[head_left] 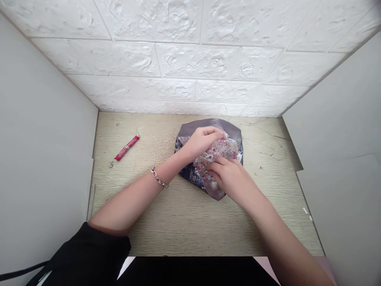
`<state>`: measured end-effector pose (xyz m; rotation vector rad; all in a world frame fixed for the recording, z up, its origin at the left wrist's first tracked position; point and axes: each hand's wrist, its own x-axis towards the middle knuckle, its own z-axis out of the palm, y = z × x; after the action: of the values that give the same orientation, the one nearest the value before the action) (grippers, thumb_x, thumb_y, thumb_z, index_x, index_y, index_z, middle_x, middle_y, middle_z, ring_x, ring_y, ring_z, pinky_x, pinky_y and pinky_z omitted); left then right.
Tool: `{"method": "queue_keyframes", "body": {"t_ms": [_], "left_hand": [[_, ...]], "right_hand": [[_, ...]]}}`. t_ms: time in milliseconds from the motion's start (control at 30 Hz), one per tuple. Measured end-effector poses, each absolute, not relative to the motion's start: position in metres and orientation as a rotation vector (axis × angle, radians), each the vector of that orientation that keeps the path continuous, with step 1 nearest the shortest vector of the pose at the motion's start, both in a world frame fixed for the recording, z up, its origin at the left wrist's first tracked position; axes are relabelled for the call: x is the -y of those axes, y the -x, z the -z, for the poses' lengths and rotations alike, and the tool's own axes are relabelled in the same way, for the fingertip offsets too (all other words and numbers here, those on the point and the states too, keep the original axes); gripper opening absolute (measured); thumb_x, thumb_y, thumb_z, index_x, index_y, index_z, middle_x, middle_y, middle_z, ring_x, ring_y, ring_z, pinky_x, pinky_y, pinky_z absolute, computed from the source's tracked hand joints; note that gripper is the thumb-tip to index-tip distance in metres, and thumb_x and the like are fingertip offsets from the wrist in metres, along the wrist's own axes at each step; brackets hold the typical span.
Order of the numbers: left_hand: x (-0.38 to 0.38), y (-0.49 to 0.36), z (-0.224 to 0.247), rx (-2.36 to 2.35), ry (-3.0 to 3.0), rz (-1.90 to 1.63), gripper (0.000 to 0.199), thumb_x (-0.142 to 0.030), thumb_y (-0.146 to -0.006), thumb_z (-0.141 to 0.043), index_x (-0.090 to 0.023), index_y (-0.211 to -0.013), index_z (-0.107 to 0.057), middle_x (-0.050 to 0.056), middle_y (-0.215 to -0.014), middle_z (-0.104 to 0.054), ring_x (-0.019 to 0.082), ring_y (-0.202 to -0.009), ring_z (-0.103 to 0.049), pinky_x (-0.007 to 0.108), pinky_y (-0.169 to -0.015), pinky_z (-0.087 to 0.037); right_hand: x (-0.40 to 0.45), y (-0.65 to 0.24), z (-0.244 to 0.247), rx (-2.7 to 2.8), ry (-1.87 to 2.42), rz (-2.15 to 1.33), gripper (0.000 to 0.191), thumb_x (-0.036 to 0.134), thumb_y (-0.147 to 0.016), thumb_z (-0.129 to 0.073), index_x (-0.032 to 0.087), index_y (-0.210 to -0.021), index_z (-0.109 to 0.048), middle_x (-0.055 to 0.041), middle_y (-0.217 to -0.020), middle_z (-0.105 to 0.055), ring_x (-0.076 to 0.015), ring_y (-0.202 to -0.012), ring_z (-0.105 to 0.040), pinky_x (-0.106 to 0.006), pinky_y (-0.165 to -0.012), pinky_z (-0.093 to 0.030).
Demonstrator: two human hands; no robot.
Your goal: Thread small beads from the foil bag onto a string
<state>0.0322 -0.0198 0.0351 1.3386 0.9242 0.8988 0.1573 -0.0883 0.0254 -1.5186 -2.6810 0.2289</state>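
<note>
Many small multicoloured beads (228,149) lie heaped in an opened bag (193,129) with a grey lining and a dark blue patterned outside. Over the heap's upper left, my left hand (204,141) has its fingers curled together near the beads; whatever its fingertips hold is too small to make out. My right hand (230,172) rests at the lower right of the heap, its fingers bent into the beads and its fingertips partly hidden. A chain bracelet circles my left wrist.
On the wooden table (166,222), a red tube-like packet (127,148) lies at the left with a small clear piece (111,164) below it. Thin threads (272,149) lie right of the bag. A white brick-patterned wall (178,59) stands behind, with grey panels on both sides.
</note>
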Motion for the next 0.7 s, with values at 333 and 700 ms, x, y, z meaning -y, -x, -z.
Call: {"method": "queue_keyframes", "body": {"t_ms": [333,700], "left_hand": [[0.018,-0.019,-0.056,-0.692,-1.009,-1.119,0.017,-0.029,-0.074,-0.049,-0.016,-0.062,-0.051,-0.007,-0.046,-0.019,0.003,-0.037,-0.025,0.019,-0.039,-0.025],[0.014,-0.01,-0.066,-0.685,-0.986,-1.159,0.02,-0.03,-0.077,-0.048,-0.016,-0.062,-0.049,-0.007,-0.046,-0.022,0.003,-0.038,-0.032,0.016,-0.039,-0.029]], "right_hand": [[0.089,-0.15,-0.02,2.687,1.551,-0.144,0.022,0.023,-0.085,-0.042,0.018,-0.084,-0.063,-0.0036,-0.079,-0.058,-0.0145,-0.069,-0.054,-0.029,-0.065,-0.033],[0.09,-0.15,-0.022,2.265,1.507,-0.377,0.027,0.026,-0.087,-0.029,0.017,-0.066,-0.044,0.0005,-0.06,-0.048,-0.0102,-0.053,-0.043,-0.023,-0.053,-0.03]]}}
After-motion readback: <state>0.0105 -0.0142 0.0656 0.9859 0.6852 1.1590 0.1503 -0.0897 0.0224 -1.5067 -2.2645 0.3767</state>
